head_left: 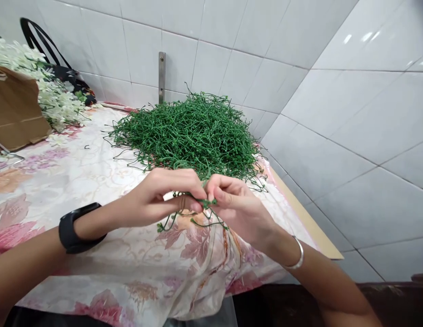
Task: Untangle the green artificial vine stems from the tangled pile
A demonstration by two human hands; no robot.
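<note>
Thin green artificial flower stems [211, 222] with small knobbed ends are held between my two hands. My left hand [170, 193], with a black band on its wrist, pinches them between thumb and fingers. Touching it fingertip to fingertip, my right hand [238, 204] is closed on the stems from the other side; a pale bangle circles that wrist. Several loose ends hang below my fingers, and the exact point of the grip is partly hidden. Just beyond my hands lies a large heap of the same green stems [194, 129].
A floral cloth [78, 190] covers the table. White artificial flowers [57, 100], a brown paper bag [18, 109] and a dark bag with black handles [70, 79] stand at the left. Tiled walls [231, 27] rise behind and right; a metal bracket [161, 75] is fixed there.
</note>
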